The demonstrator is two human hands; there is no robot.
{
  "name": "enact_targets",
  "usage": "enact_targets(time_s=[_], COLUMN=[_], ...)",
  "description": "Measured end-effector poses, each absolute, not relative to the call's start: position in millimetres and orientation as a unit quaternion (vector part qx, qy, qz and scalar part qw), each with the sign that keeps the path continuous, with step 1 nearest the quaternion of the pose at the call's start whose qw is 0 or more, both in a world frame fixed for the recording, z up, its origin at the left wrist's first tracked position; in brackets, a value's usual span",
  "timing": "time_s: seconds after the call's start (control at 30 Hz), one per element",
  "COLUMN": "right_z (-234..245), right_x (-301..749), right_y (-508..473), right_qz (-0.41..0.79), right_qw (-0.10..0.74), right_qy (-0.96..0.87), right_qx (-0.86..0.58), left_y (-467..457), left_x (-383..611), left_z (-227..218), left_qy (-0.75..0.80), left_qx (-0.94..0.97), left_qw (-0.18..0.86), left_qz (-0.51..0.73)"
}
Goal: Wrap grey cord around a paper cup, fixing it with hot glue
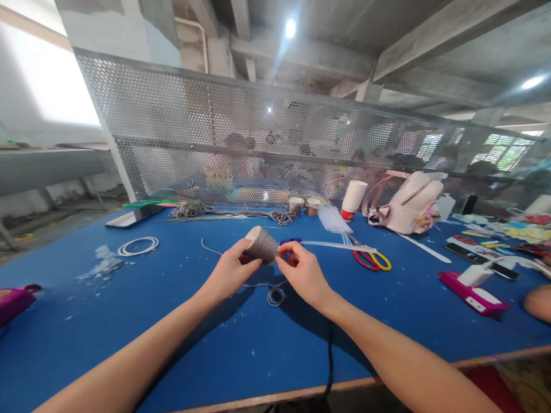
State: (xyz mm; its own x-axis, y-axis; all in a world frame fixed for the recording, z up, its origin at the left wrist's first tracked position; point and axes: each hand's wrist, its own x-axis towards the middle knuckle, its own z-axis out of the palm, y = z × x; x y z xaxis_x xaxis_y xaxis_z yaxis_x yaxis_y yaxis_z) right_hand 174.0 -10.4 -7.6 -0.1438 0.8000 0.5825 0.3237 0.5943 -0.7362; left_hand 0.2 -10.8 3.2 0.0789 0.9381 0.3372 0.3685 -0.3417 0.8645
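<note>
Between my hands, above the blue table, a paper cup wrapped in grey cord [264, 245] is tilted with its mouth to the upper left. My left hand [232, 269] is closed around the cup's left side, thumb below and fingers behind. At the cup's right end, my right hand [303, 271] pinches the grey cord against the wrapped side; the fingertips partly hide it. Loose grey cord [276, 296] lies below the hands in a small coil. A long translucent stick [340, 246] runs out from a blue item behind my right hand, mostly hidden.
Scissors with red and yellow handles [372, 259] lie right of my hands. Along the back are bundled cord [191, 210], two small cups [296, 206], stacked paper cups [354, 198] and a pink bag [408, 203]. A magenta power strip [473, 293] sits right; a white coil [138, 246] left.
</note>
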Motion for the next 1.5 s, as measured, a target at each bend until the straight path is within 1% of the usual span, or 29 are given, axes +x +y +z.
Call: enact_targets(time_s=[0.1,0.3,0.43,0.7,0.93,1.1,1.5], right_z=[-9,-9,-7,-8,-7,-5,0], right_x=[178,185,187,186,185,184,184], right_y=[-7,-3,-4,-7,-7,-6,-9], right_qz=[0.187,0.094,0.072,0.039,0.098,0.142,0.185], right_qw=[0.527,0.492,0.479,0.487,0.512,0.512,0.513], right_qy=[-0.731,-0.784,-0.801,-0.809,-0.775,-0.755,-0.737], right_qx=[-0.392,-0.367,-0.351,-0.328,-0.357,-0.384,-0.399], left_y=[-9,-12,-14,-15,-20,-18,-16], left_x=[-2,-1,2,3,6,5,2], left_z=[0,5,7,5,14,13,11], left_qy=[0.508,0.509,0.518,0.520,0.514,0.504,0.490], left_qx=[0.665,0.648,0.638,0.642,0.619,0.622,0.642], left_qw=[0.333,0.338,0.349,0.352,0.381,0.390,0.387], left_qz=[0.435,0.456,0.450,0.440,0.455,0.455,0.445])
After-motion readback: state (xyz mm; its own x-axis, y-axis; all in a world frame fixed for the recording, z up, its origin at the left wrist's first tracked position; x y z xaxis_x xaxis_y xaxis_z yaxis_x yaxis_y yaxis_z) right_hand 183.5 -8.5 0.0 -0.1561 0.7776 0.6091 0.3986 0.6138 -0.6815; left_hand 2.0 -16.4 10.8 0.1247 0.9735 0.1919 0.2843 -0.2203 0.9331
